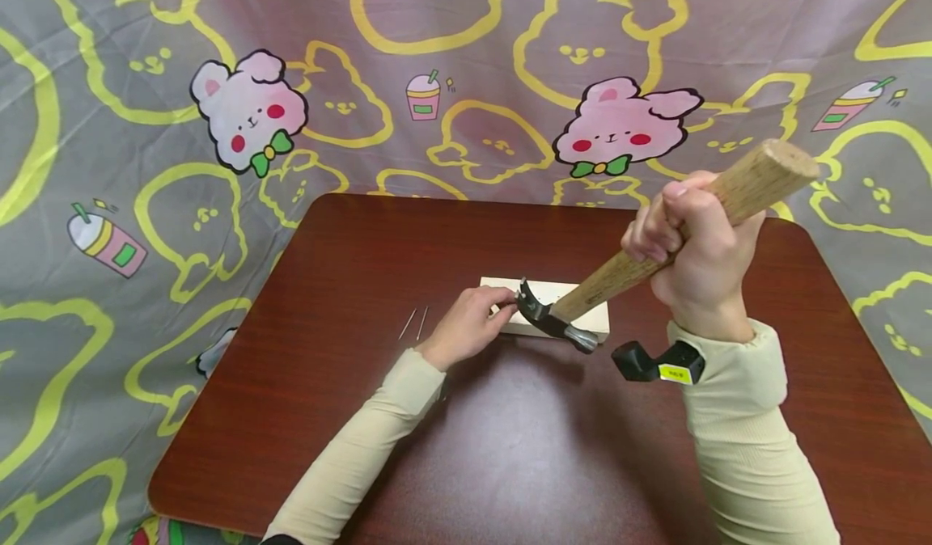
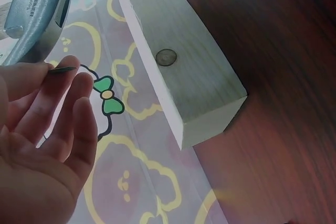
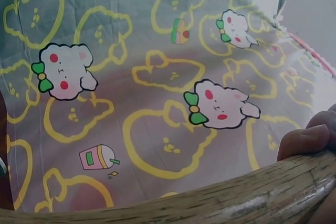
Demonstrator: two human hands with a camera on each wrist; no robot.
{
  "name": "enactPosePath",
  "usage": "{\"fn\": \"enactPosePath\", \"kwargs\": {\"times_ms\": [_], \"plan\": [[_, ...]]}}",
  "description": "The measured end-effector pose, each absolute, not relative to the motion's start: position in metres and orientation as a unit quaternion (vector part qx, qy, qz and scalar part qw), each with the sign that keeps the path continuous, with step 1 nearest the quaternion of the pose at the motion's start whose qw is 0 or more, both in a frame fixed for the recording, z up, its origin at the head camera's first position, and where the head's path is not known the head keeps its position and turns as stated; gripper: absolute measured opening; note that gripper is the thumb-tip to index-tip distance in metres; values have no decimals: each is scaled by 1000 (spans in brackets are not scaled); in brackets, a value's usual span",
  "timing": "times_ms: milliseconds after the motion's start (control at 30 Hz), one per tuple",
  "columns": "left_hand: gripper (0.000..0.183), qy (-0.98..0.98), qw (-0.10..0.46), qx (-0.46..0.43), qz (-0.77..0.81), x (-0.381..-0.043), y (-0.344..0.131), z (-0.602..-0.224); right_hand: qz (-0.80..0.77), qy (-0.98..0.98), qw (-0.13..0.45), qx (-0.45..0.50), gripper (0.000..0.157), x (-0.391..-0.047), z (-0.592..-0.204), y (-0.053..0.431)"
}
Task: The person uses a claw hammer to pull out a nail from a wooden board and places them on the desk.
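Note:
My right hand (image 1: pixel 702 250) grips the wooden handle of a claw hammer (image 1: pixel 619 282), its butt end raised toward the upper right. The dark metal hammer head (image 2: pixel 39 22) hangs low over a pale wooden block (image 1: pixel 597 318), close to my left fingertips. My left hand (image 1: pixel 469 323) is at the block's left part, and in the left wrist view its thumb and index finger pinch a nail (image 2: pixel 63 70), pointed tip showing. In the right wrist view, fingers (image 3: pixel 307 140) wrap the hammer handle (image 3: pixel 210 198).
Two loose nails (image 1: pixel 408 324) lie on the brown table (image 1: pixel 349 262) left of the block. A round dark knot (image 2: pixel 166 57) marks one side of the block. A patterned cloth (image 1: pixel 466 149) hangs behind the table and at its sides.

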State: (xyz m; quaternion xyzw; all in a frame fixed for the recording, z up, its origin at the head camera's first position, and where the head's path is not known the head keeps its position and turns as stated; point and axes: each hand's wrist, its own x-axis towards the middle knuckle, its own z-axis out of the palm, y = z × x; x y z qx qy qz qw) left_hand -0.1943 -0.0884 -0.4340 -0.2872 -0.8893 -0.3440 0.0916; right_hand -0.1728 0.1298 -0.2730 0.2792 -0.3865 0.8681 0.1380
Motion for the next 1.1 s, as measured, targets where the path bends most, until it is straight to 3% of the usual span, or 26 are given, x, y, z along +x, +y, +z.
{"fn": "enactPosePath", "kwargs": {"times_ms": [767,1100], "plan": [[7,-880,123,-274,-368,-198,-89,-429,864,-392,138,286,29,-177,-274,132],[7,-912,128,-165,-352,-195,-131,-429,861,-404,148,271,30,-175,-276,135]]}}
